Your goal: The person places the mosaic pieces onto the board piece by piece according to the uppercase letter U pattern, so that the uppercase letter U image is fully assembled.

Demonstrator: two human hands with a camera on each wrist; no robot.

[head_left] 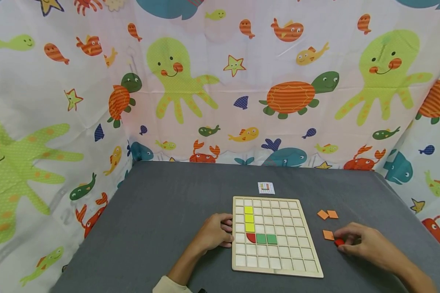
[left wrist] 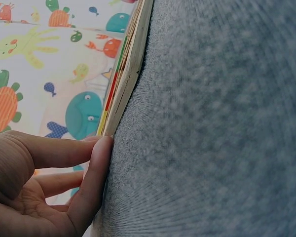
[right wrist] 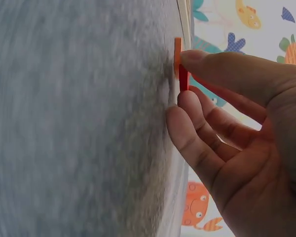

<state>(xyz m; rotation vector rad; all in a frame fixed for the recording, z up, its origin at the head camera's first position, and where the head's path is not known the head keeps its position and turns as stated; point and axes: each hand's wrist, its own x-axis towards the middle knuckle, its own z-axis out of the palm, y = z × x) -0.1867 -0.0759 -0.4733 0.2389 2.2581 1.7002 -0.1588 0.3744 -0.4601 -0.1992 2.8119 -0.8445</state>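
Observation:
A wooden grid board lies on the dark cloth. In one column it carries yellow square tiles; below them sit a red quarter-round tile and two green square tiles. My left hand is at the board's left side, thumb and finger pinching its edge in the left wrist view. To the right of the board, my right hand pinches a small red tile between thumb and fingers. Just beside that tile is an orange square tile; the red tile's full outline is hidden by the fingers.
Two more orange tiles lie close together right of the board. Behind the board is a small printed card with a grid pattern. A sea-animal curtain hangs around the back and sides of the grey table.

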